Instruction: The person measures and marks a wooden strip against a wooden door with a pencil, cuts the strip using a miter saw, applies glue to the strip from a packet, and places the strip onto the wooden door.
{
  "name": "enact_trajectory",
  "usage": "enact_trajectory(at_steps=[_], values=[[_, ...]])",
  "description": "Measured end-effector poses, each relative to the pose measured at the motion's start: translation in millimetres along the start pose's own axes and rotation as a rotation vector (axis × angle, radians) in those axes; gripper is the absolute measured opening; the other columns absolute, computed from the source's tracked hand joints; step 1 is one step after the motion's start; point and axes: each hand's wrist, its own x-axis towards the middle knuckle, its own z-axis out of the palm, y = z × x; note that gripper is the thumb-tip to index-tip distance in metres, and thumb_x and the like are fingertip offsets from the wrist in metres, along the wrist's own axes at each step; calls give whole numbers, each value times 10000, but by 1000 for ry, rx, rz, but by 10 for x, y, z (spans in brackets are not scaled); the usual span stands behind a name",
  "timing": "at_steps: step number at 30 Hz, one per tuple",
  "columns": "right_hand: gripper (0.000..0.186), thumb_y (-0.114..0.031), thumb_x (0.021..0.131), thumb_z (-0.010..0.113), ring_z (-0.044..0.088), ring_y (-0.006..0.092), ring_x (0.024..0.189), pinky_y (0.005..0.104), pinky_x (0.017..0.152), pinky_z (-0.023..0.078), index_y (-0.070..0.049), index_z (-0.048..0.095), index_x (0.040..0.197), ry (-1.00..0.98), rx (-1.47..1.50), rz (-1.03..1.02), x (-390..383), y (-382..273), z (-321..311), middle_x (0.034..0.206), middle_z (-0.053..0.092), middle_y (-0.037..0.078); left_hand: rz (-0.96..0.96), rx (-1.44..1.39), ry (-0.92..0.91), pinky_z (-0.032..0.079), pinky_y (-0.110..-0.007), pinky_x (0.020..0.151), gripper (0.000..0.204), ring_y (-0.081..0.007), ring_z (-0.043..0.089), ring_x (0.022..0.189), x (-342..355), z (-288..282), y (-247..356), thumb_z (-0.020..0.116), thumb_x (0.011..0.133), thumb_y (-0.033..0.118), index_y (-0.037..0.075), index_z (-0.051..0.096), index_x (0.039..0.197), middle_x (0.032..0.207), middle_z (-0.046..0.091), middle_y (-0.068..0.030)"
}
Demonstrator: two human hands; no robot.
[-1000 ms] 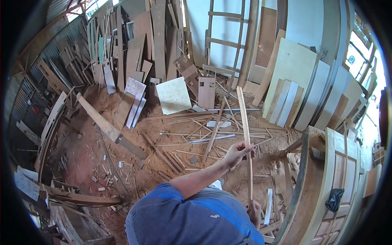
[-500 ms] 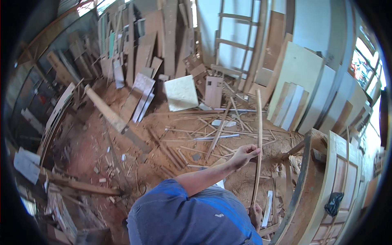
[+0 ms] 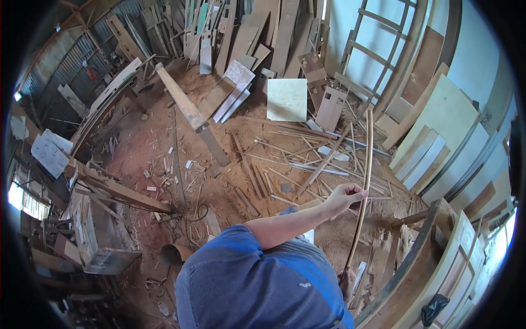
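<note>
Head cam, looking down: the left hand (image 3: 344,196) is out in front with its fingers curled around a long thin wooden strip (image 3: 364,181), thumb and fingertips pinching it roughly halfway up, so the strip sits right at the fingertips on the hand's right edge. The right hand (image 3: 347,278) is low by the blue shirt (image 3: 257,285), gripping the strip's bottom end, though it's mostly hidden so can't tell how those fingers sit. The strip stands nearly upright with a slight bow, its long axis running from the lower hand up and away toward the ladder frame (image 3: 383,49), over a sawdust floor (image 3: 159,142) littered with offcuts (image 3: 307,159).
</note>
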Motion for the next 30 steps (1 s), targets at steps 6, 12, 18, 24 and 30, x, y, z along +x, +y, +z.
enact_trajectory(at_steps=[6,12,18,24,30], values=[[555,-562,1051,614,500,95,463,260,431,388,-79,591,778,4,-62,6,99,47,-122,587,545,1,-11,25,23,614,-289,746,315,-91,694,813,-24,-25,70,763,1008,353,46,708,1050,912,705,0],[565,-565,1053,607,549,108,483,263,451,432,-66,612,788,-5,-77,-79,48,-182,86,598,558,9,86,82,-7,597,-263,723,294,-64,674,793,17,38,132,795,987,330,65,666,994,907,702,17],[533,-544,1047,629,604,116,541,266,486,463,-66,612,812,-68,-44,-116,256,-237,122,655,609,30,195,87,-64,539,-229,695,285,-37,638,788,144,6,213,800,989,275,88,593,932,900,682,40],[487,-499,1038,663,613,121,553,260,503,474,-54,627,844,41,-46,-55,608,-322,12,659,626,41,147,7,-185,498,-202,709,240,-35,633,823,680,30,124,797,986,207,102,589,927,903,683,38],[423,-422,1036,690,620,121,565,256,535,491,-41,638,858,169,-46,80,1147,-734,-168,673,659,50,124,-39,-215,521,-236,761,154,-68,663,839,1501,33,191,770,983,163,62,654,979,892,704,9]])
